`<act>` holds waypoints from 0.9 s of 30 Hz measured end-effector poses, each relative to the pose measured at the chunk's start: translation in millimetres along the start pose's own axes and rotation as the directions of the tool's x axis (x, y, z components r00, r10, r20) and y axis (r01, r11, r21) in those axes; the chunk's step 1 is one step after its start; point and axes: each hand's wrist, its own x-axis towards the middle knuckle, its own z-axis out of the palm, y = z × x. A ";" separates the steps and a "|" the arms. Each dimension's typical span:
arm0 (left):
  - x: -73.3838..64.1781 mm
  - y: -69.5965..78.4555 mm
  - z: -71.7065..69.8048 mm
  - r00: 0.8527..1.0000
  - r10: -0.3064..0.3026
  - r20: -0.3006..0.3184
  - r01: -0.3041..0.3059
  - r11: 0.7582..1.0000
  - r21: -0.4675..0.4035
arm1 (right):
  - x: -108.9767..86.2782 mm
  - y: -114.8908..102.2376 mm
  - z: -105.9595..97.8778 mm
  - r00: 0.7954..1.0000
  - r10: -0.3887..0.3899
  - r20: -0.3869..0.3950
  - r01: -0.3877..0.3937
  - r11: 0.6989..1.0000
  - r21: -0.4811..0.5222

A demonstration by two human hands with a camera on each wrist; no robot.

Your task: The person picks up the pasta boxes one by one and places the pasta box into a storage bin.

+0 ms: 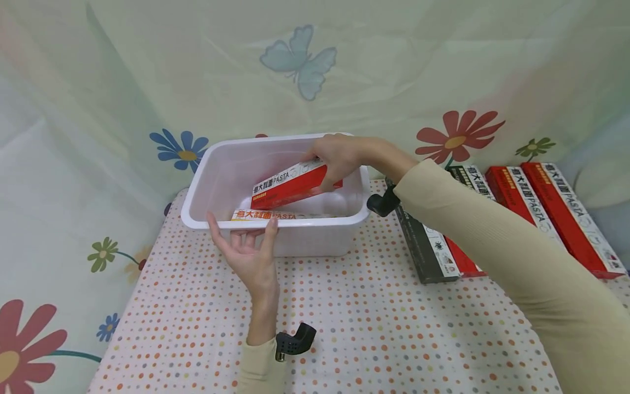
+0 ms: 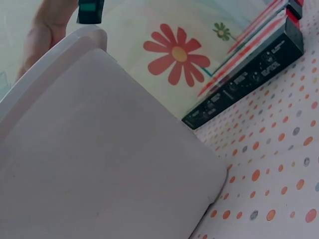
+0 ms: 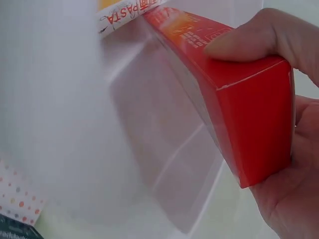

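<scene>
My right hand [image 1: 339, 156] grips a red pasta box [image 1: 290, 186] by its right end, thumb on one side and fingers on the other. The box slants inside a white plastic tub [image 1: 315, 241], its left end lower. In the right wrist view, the thumb presses the red pasta box [image 3: 254, 119] near its end face. Along the tub's front wall lies a pasta box with orange lettering [image 1: 263, 215], mostly hidden by the rim. My left hand [image 1: 251, 260] holds the tub's front rim, thumb and index fingertip at the edge, the other fingers bent beneath it.
Right of the tub, a black pasta box [image 1: 425, 246] lies on the dotted tablecloth [image 1: 369, 328], with several red and dark boxes beside it, including a red box [image 1: 566, 219] at far right. My right forearm crosses over them. A flowered curtain [image 1: 221, 71] hangs behind.
</scene>
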 end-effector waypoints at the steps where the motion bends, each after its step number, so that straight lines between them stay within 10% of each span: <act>1: 0.4 0.1 0.3 1.000 0.003 0.003 -0.003 1.000 -0.002 | 4.1 0.2 0.0 1.000 -0.003 0.013 0.003 1.000 0.006; 27: -11.1 -0.9 3.4 0.999 0.014 0.044 -0.016 0.999 0.029 | 30.6 34.6 0.8 0.983 0.023 0.182 -0.058 0.980 0.188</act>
